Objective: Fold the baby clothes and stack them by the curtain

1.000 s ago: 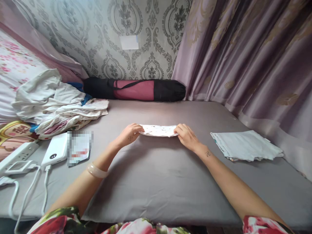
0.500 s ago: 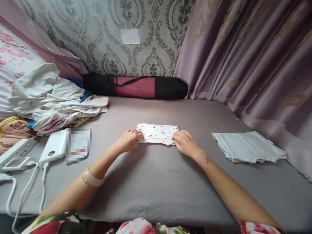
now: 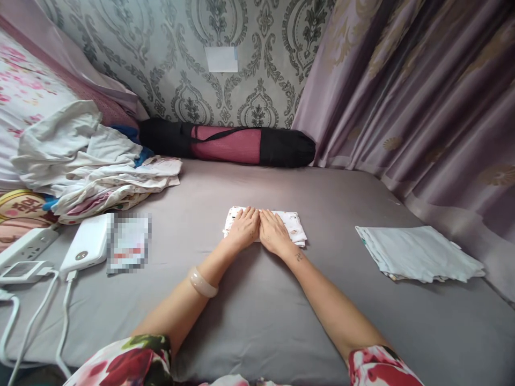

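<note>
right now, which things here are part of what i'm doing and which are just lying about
Part of the job:
- printed white cloth, under your left hand and right hand
- probably the rumpled clothes pile and folded pale cloth

Just lying about:
- white power bank
- power strip
- black and pink bag

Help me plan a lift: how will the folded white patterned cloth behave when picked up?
The folded white patterned cloth is probably floppy, given its soft, uneven edges. Its thin layers look light and might unfold if lifted by one corner.
</note>
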The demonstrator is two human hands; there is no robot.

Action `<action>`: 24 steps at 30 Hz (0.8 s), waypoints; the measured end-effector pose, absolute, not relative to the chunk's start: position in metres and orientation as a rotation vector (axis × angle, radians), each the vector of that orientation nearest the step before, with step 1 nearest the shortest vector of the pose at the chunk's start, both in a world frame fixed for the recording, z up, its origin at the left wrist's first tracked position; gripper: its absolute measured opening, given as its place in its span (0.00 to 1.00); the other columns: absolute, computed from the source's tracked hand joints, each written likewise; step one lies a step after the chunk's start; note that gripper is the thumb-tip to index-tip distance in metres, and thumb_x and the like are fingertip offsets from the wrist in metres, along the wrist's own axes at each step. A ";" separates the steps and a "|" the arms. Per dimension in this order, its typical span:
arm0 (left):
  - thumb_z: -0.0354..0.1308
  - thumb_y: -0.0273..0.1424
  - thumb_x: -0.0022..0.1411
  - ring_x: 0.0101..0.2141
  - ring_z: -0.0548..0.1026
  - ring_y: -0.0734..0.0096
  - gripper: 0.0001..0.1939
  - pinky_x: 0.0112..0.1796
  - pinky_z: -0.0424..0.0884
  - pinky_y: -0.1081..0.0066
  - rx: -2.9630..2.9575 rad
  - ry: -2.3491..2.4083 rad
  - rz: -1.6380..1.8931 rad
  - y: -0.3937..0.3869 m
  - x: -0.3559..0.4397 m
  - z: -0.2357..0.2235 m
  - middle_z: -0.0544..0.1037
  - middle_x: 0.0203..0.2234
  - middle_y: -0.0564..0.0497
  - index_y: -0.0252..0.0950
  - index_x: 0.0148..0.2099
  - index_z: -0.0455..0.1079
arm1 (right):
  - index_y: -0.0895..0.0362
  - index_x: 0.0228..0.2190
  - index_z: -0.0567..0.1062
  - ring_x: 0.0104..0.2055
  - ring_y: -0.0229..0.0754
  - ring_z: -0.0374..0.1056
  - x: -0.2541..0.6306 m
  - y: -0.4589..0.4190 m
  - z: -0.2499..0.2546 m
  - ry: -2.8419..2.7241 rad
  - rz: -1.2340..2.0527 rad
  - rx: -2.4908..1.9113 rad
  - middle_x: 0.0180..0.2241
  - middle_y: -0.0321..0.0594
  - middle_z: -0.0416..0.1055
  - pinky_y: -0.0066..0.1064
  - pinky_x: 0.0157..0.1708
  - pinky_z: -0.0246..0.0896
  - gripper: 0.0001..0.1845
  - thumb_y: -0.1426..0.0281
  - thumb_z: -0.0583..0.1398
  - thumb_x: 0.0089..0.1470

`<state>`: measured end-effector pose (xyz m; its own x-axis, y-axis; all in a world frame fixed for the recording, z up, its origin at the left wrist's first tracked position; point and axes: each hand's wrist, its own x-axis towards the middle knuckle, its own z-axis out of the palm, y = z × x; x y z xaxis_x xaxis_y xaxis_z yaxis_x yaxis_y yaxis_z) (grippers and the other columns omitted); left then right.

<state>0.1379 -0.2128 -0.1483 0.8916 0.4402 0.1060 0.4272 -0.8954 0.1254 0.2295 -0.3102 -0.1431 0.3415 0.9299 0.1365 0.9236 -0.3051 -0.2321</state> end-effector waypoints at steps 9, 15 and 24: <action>0.35 0.36 0.72 0.65 0.56 0.53 0.27 0.63 0.52 0.51 2.933 0.723 0.296 -0.211 0.133 -0.171 0.61 0.64 0.39 0.31 0.67 0.55 | 0.63 0.63 0.60 0.68 0.47 0.47 0.232 -0.314 -0.155 -1.587 0.016 -2.355 0.65 0.47 0.55 0.43 0.67 0.36 0.28 0.69 0.44 0.64; 0.36 0.42 0.71 0.65 0.55 0.53 0.29 0.63 0.50 0.52 2.934 0.853 0.273 -0.210 0.127 -0.165 0.61 0.64 0.38 0.31 0.66 0.57 | 0.67 0.63 0.58 0.69 0.49 0.44 0.233 -0.318 -0.155 -1.517 0.025 -2.439 0.66 0.50 0.52 0.44 0.67 0.34 0.30 0.67 0.44 0.65; 0.35 0.41 0.71 0.66 0.53 0.53 0.30 0.62 0.51 0.50 2.915 0.931 0.220 -0.198 0.119 -0.162 0.59 0.65 0.38 0.30 0.66 0.57 | 0.69 0.62 0.59 0.68 0.52 0.47 0.248 -0.325 -0.163 -1.392 -0.110 -2.564 0.65 0.55 0.54 0.45 0.66 0.35 0.30 0.66 0.45 0.65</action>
